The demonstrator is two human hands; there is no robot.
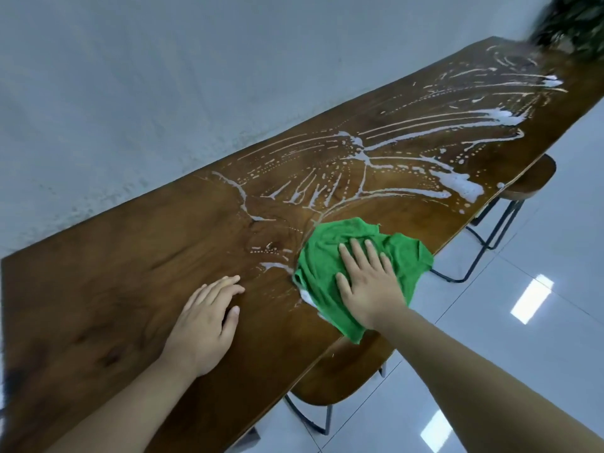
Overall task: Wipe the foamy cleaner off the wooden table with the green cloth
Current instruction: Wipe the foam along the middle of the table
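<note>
Near the front edge of the wooden table [130,273], the right hand [369,282] presses flat, fingers straight, on the green cloth [327,253] lying under its palm. White foam [457,184] streaks the wood beyond the cloth. The left hand [202,322] rests open on bare wood beside it.

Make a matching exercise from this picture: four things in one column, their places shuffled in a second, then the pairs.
1. crumpled green cloth
2. left hand
3. white foamy cleaner
4. far wooden stool with black metal legs

A. empty, palm down on the brown wooden table
B. streaked across the tabletop
C. under the right hand
D. on the floor beside the table

Pairs: 1-C, 2-A, 3-B, 4-D
</note>
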